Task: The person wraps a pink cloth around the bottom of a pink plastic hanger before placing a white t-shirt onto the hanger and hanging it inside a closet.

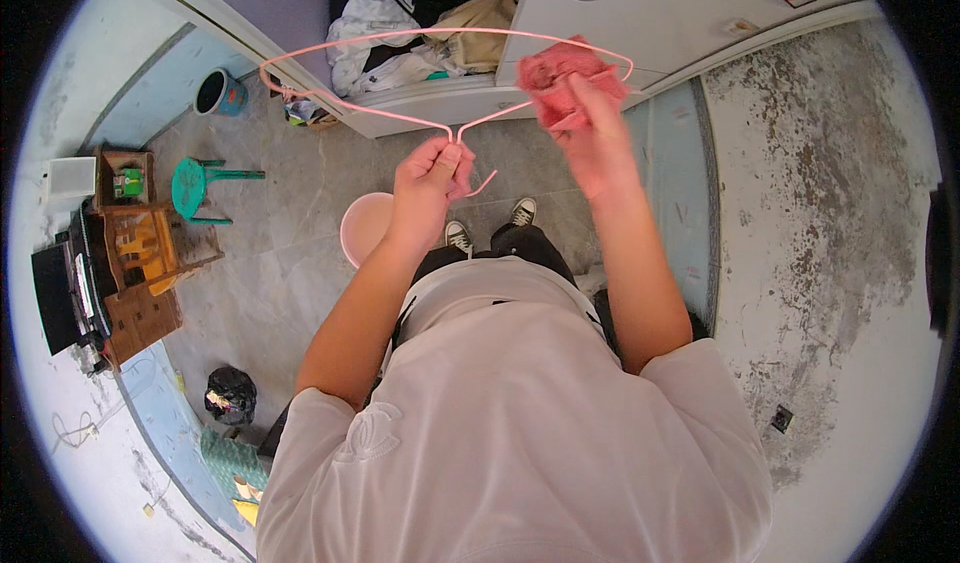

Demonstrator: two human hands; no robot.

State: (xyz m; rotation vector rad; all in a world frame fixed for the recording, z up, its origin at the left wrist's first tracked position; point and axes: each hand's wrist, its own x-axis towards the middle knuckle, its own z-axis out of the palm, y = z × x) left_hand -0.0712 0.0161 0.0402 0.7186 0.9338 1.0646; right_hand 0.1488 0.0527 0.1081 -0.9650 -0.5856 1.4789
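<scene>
My left hand [425, 188] is closed around the neck of a pink wire clothes hanger [440, 30], just below where its two shoulders meet. The hanger is held with its long bar toward the far side, and its hook sticks out to the right below my fingers. At the hanger's right end, my right hand [597, 148] grips a bunched pinkish-red cloth [560, 75]. That cloth lies over the right corner of the wire, partly covering it. My thumb presses on the cloth; the other fingers are mostly hidden behind it.
A pink basin [366, 229] stands on the floor left of my shoes. Beyond the hanger, an open wardrobe [470, 93] holds piled clothes [375, 43]. To the left are a green stool [188, 188], a blue bucket [232, 96], a wooden chair [145, 248] and a black bag [230, 395].
</scene>
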